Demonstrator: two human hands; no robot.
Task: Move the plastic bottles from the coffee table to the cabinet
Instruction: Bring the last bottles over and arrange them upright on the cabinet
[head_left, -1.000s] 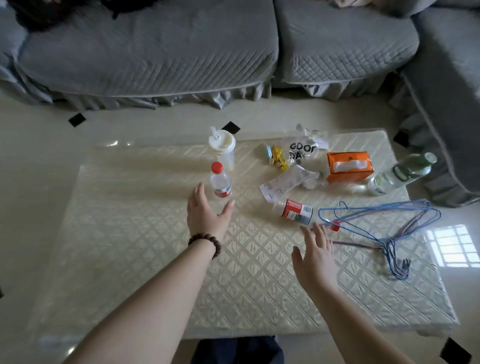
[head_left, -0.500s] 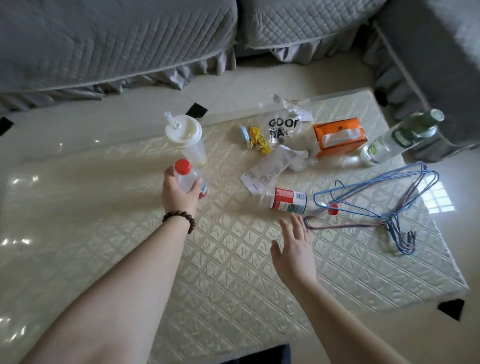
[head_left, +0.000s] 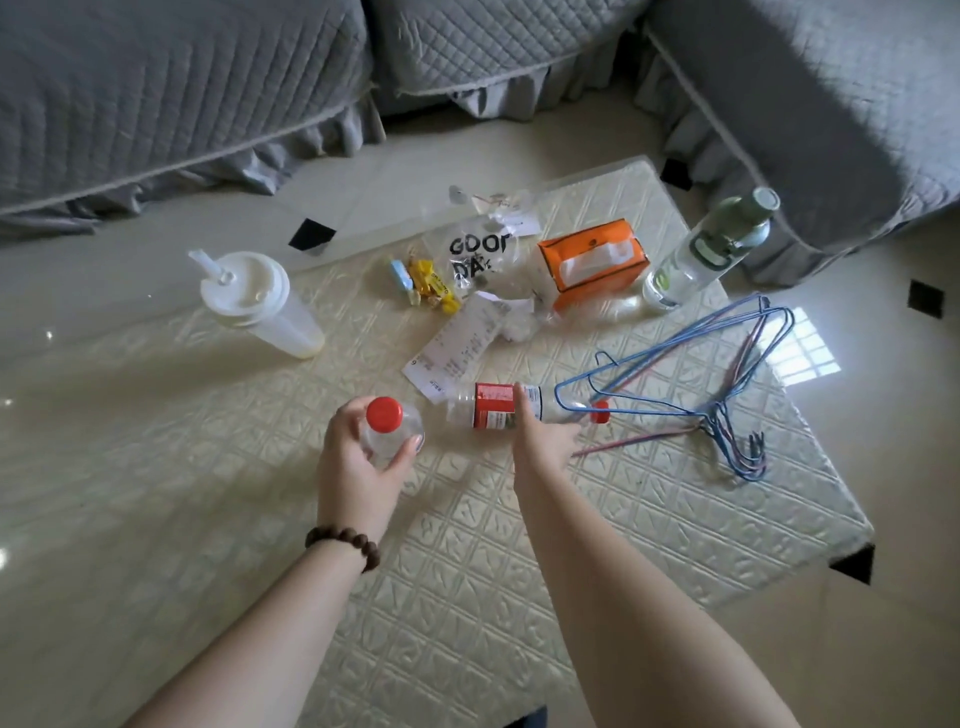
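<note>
- Grey quilted sofa covers with ruffled hems fill the far side and the right edge of the view, set around the table.
- The glass-topped coffee table, with a cream embossed diamond pattern under the glass, takes up the middle; black pads show at its corners.
- Blue wire hangers lie in a loose bunch on the table's right side, hooks toward the near edge — one loop crosses the neck of the lying bottle.
- A clear tall bottle with a green cap stands near the far right corner, just beside the orange tissue box.
- A white lidded cup with a straw stands at the far left, well apart from the rest.
- A clear plastic bag printed "GOOD DAY", a paper receipt and yellow and blue candy wrappers sit in the middle of the far side.
- The lying plastic bottle, red label and red cap, rests on its side on the glass; the right hand is on it, thumb across the label, fingers hidden behind the bottle.
- The small red-capped bottle is upright and lifted off the table in the left hand, fingers and thumb curled round its body; a brown bead bracelet circles that wrist.
</note>
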